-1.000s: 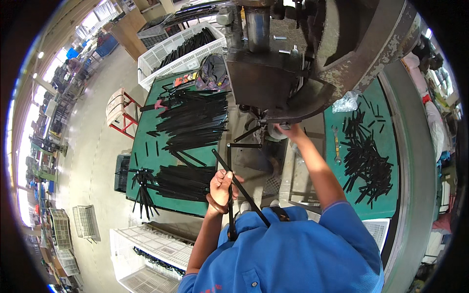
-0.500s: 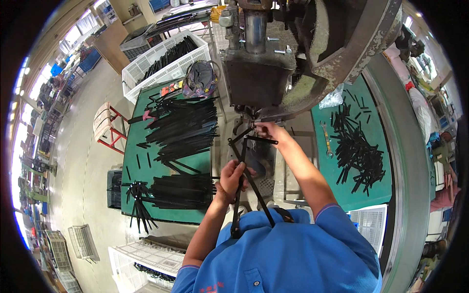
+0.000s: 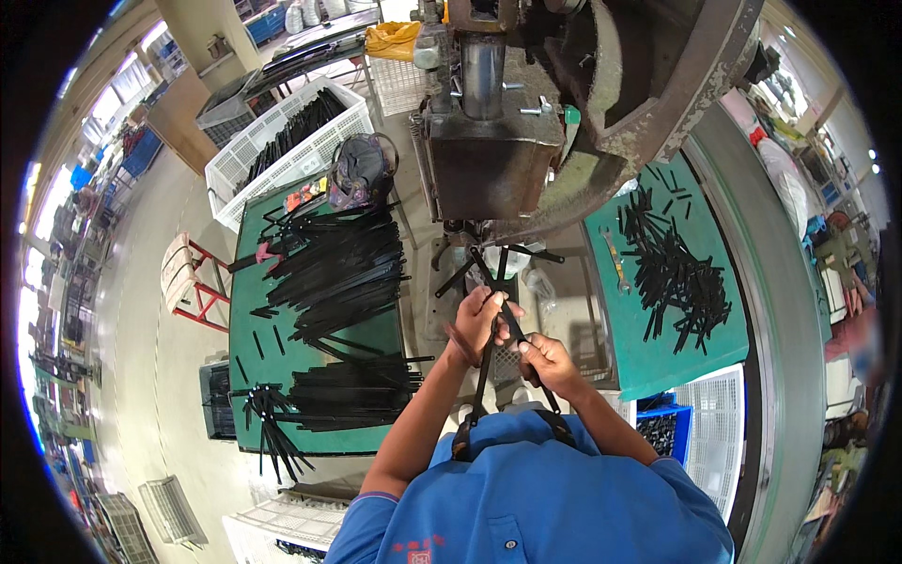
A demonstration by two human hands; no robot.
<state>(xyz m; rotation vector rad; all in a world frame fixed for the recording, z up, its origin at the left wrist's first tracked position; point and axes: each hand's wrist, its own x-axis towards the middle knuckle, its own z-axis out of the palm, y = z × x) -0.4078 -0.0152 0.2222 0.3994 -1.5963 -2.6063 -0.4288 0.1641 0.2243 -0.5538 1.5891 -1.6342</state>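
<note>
Fingers of the left hand (image 3: 481, 318) and right hand (image 3: 547, 362) are closed around 2 crossed black rods (image 3: 498, 320), held at centre frame under the press (image 3: 498, 141). At 10 o'clock, a white crate (image 3: 246, 169) holds black rods. At 4 o'clock, a blue bin (image 3: 665, 428) holds dark pieces.
</note>
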